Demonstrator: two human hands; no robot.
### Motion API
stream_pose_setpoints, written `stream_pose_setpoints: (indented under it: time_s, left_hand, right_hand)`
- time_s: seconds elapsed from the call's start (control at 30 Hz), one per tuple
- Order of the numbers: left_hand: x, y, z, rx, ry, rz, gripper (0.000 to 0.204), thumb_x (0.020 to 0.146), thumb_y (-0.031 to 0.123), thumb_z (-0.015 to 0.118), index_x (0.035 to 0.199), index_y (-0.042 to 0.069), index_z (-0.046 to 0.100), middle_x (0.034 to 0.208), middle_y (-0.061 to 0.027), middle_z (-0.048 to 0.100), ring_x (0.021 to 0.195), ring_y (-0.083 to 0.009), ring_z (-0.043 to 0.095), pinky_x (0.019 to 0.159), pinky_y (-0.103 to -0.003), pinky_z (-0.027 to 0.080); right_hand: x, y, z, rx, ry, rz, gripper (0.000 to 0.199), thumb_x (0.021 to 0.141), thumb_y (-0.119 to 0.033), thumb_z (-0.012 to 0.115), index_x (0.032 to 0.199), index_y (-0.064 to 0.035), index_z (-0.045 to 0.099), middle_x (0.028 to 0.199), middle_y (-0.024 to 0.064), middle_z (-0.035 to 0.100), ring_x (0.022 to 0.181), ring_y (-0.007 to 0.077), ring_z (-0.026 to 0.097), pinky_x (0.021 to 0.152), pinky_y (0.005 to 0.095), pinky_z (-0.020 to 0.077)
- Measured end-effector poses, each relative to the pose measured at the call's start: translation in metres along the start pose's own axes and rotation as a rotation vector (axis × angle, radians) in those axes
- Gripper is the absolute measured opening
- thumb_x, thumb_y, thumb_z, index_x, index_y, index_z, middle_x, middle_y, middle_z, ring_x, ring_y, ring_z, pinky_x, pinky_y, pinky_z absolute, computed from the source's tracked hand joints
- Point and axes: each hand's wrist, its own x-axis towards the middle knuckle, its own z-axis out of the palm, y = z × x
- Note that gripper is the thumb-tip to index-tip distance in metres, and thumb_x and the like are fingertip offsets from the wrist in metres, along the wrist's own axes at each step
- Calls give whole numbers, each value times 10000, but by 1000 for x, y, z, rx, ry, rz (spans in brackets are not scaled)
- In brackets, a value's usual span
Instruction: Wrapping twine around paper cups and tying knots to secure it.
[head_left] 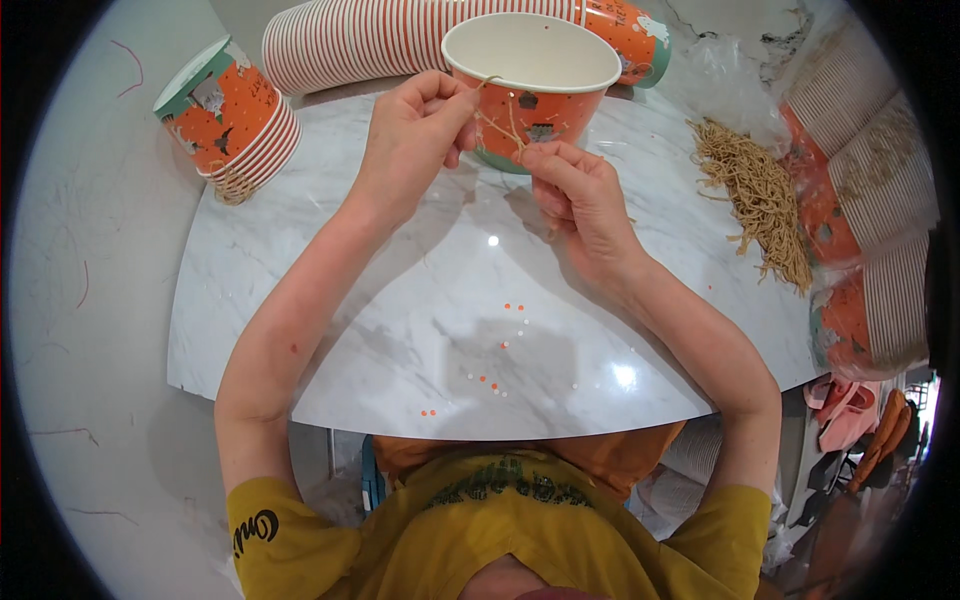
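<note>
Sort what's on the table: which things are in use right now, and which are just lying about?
In use: paper bucket, twine handle, left hand, right hand.

Lying about: pile of twine, short cup stack, long cup stack, wrapped cup stacks, small paper dots.

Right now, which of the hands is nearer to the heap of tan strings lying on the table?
Right. The right hand is at the paper bucket, with the string heap on its outer side. The left hand pinches a string at the bucket's rim, farther from the heap.
</note>
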Motion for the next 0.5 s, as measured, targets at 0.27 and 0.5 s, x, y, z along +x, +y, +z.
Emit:
stream_pose_setpoints:
  time_s: [0.27, 0.5]
  left_hand:
    - [0, -1, 1, 16, 36, 45, 176, 945, 231, 678, 883, 70, 645, 739, 39, 607, 621, -25, 501, 543, -186, 348]
    - [-3, -5, 6, 486, 214, 371, 146, 955, 144, 657, 908, 9, 627, 755, 25, 624, 660, -61, 542, 614, -235, 458]
  right_hand:
    - [2, 0, 1, -36, 7, -11, 106, 888, -156, 693, 876, -67, 637, 680, -54, 519, 570, 13, 406, 481, 209, 248]
    - [-4, -7, 13, -179, -55, -13, 77, 898, -133, 673, 882, -93, 609, 668, -85, 489, 541, 11, 348, 493, 219, 211]
